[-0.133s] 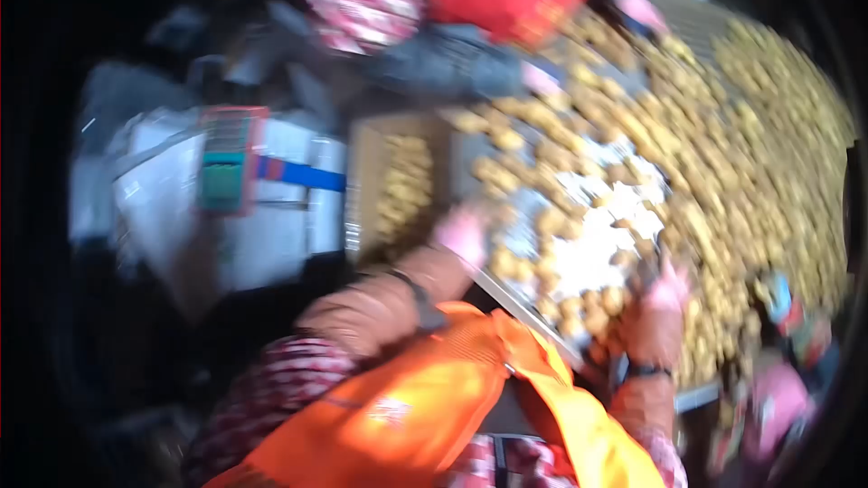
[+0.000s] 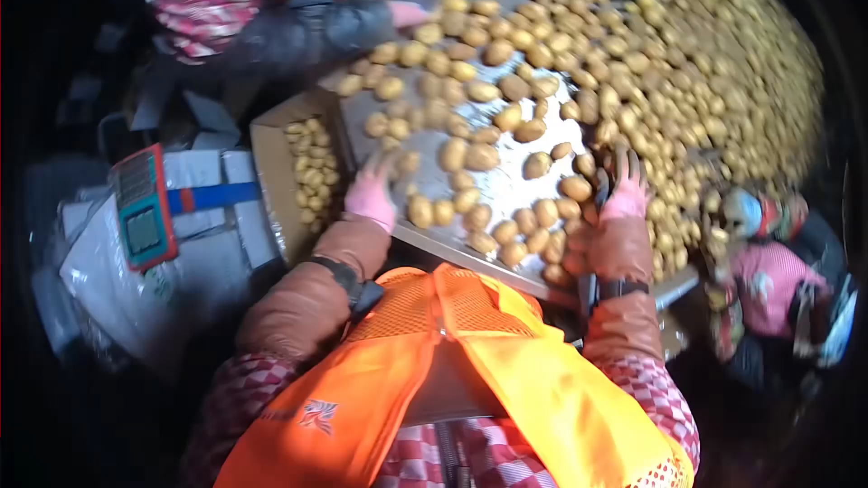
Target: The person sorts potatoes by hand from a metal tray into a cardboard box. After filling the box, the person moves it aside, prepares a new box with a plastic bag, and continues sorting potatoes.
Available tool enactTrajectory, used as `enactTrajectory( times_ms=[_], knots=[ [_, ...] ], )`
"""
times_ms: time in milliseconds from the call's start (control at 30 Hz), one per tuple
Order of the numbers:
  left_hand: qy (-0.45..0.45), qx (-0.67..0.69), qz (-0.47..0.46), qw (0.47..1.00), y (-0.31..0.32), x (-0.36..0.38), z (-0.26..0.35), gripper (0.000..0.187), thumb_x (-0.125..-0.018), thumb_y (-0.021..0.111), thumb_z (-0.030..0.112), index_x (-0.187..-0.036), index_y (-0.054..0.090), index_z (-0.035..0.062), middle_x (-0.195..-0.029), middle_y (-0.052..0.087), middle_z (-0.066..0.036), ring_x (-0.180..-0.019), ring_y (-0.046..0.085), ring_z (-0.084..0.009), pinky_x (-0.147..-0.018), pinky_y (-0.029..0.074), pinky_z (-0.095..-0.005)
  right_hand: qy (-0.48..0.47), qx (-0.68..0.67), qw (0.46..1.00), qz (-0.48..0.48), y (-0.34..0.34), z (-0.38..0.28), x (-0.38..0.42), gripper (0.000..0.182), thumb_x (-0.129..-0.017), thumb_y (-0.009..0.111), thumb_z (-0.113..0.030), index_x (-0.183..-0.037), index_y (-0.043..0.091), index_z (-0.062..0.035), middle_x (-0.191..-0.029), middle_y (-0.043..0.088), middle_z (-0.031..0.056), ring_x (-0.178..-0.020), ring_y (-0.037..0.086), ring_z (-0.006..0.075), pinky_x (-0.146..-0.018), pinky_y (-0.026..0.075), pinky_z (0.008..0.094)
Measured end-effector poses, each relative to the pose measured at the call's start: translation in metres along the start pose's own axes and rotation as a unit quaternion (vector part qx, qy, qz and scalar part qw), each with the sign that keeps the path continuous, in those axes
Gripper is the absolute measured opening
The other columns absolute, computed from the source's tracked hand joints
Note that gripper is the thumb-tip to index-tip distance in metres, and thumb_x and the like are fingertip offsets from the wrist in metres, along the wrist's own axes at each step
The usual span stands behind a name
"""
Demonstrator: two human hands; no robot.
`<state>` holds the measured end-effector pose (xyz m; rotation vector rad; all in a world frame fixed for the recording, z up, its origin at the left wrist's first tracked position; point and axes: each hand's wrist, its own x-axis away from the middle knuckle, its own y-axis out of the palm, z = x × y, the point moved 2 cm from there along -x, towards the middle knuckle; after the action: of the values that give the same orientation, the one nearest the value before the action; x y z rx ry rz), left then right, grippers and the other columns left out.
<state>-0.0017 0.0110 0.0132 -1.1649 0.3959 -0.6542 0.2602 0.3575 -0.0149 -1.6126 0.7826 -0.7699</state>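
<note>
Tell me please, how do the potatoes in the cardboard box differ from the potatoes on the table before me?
The box potatoes look smaller than the table potatoes. The box potatoes lie packed close together, while the table potatoes nearest you are looser, with bare surface showing between them. Both are yellowish brown and rounded.

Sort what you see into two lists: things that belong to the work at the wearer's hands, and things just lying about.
Probably in use:
- potatoes
- work surface
- open carton, partly filled

Seemingly lying about:
- red-and-teal device
- blue bar
- pale wrapped sheets
</note>
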Motion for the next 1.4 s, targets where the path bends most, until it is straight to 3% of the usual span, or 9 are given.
enactTrajectory(
  times_ms=[67, 200, 367, 533, 700, 1100, 1167, 1267, 1400],
  knots=[
    [0.014, 0.045, 0.043, 0.998, 0.038, 0.003, 0.065, 0.044, -0.094, 0.060, 0.032, -0.136, 0.056, 0.0217, -0.142, 0.052, -0.013, -0.122, 0.054, -0.0378, -0.098, 0.049, -0.0453, -0.025, 0.011, 0.995, 0.098, -0.039, 0.117, -0.009, 0.066, -0.088, 0.065, -0.037, -0.149, 0.043, -0.0254, -0.146, 0.048, 0.0099, -0.136, 0.042, 0.0342, -0.113, 0.026, 0.0603],
    [0.002, 0.034, 0.033, 0.999, 0.043, -0.003, 0.060, 0.044, -0.094, 0.060, 0.036, -0.136, 0.057, 0.0221, -0.142, 0.052, -0.013, -0.124, 0.053, -0.0365, -0.098, 0.049, -0.0451, 0.130, 0.121, 0.982, 0.062, -0.054, 0.139, 0.011, 0.057, -0.088, 0.063, -0.031, -0.143, 0.050, -0.0245, -0.145, 0.049, 0.0126, -0.136, 0.043, 0.0332, -0.113, 0.032, 0.0541],
    [0.000, 0.022, 0.023, 0.999, 0.048, 0.004, 0.055, 0.047, -0.095, 0.059, 0.039, -0.139, 0.054, 0.0232, -0.142, 0.052, -0.012, -0.124, 0.053, -0.0355, -0.097, 0.049, -0.0460, 0.027, -0.036, 0.987, 0.154, -0.034, 0.070, 0.078, 0.047, -0.087, 0.066, -0.029, -0.134, 0.060, -0.0213, -0.141, 0.053, 0.0175, -0.135, 0.044, 0.0420, -0.111, 0.033, 0.0581],
    [-0.005, 0.036, 0.012, 0.999, 0.041, 0.007, 0.058, 0.046, -0.095, 0.058, 0.039, -0.138, 0.054, 0.0240, -0.144, 0.051, -0.012, -0.124, 0.054, -0.0353, -0.099, 0.047, -0.0469, -0.095, -0.035, 0.995, 0.023, -0.045, 0.026, 0.120, 0.035, -0.089, 0.063, -0.027, -0.123, 0.068, -0.0175, -0.132, 0.062, 0.0149, -0.130, 0.048, 0.0438, -0.112, 0.038, 0.0505],
    [0.038, 0.024, -0.067, 0.997, 0.043, 0.011, 0.044, 0.047, -0.094, 0.056, 0.028, -0.140, 0.051, 0.0262, -0.145, 0.051, -0.009, -0.121, 0.056, -0.0339, -0.105, 0.041, -0.0480, 0.140, -0.134, 0.978, -0.073, -0.089, 0.010, 0.090, 0.038, -0.090, 0.063, -0.027, -0.126, 0.065, -0.0157, -0.127, 0.063, 0.0134, -0.114, 0.062, 0.0340, -0.098, 0.049, 0.0405],
    [0.048, 0.045, -0.021, 0.998, 0.049, 0.010, 0.047, 0.042, -0.095, 0.055, 0.032, -0.136, 0.056, 0.0255, -0.138, 0.057, -0.009, -0.117, 0.059, -0.0327, -0.101, 0.044, -0.0446, 0.086, -0.178, 0.978, -0.062, -0.048, -0.042, -0.011, 0.041, -0.094, 0.053, -0.010, -0.135, 0.055, -0.0147, -0.118, 0.065, 0.0177, -0.101, 0.065, 0.0322, -0.085, 0.054, 0.0434],
    [0.028, 0.059, -0.050, 0.997, 0.046, 0.010, 0.048, 0.047, -0.091, 0.057, 0.022, -0.138, 0.054, 0.0267, -0.142, 0.054, -0.006, -0.125, 0.054, -0.0293, -0.106, 0.040, -0.0448, 0.108, -0.252, 0.960, -0.047, -0.048, -0.034, -0.014, 0.041, -0.094, 0.053, -0.007, -0.134, 0.055, -0.0147, -0.115, 0.065, 0.0166, -0.095, 0.066, 0.0312, -0.079, 0.055, 0.0437],
    [0.043, 0.051, -0.046, 0.997, 0.045, 0.011, 0.046, 0.050, -0.090, 0.057, 0.019, -0.139, 0.053, 0.0273, -0.143, 0.053, -0.005, -0.127, 0.053, -0.0286, -0.108, 0.040, -0.0450, 0.316, -0.792, 0.522, -0.007, -0.083, -0.043, 0.023, 0.032, -0.094, 0.055, -0.017, -0.126, 0.057, -0.0149, -0.077, 0.056, 0.0070, -0.058, 0.053, 0.0220, -0.046, 0.046, 0.0372],
    [0.032, 0.055, -0.053, 0.997, 0.047, 0.008, 0.043, 0.056, -0.086, 0.056, 0.012, -0.140, 0.052, 0.0275, -0.144, 0.053, -0.005, -0.128, 0.053, -0.0284, -0.109, 0.039, -0.0453, 0.246, -0.684, 0.685, -0.042, -0.088, 0.008, 0.054, 0.024, -0.096, 0.058, -0.029, -0.110, 0.063, -0.0100, -0.079, 0.057, 0.0054, -0.058, 0.052, 0.0186, -0.047, 0.046, 0.0357]
  ],
)
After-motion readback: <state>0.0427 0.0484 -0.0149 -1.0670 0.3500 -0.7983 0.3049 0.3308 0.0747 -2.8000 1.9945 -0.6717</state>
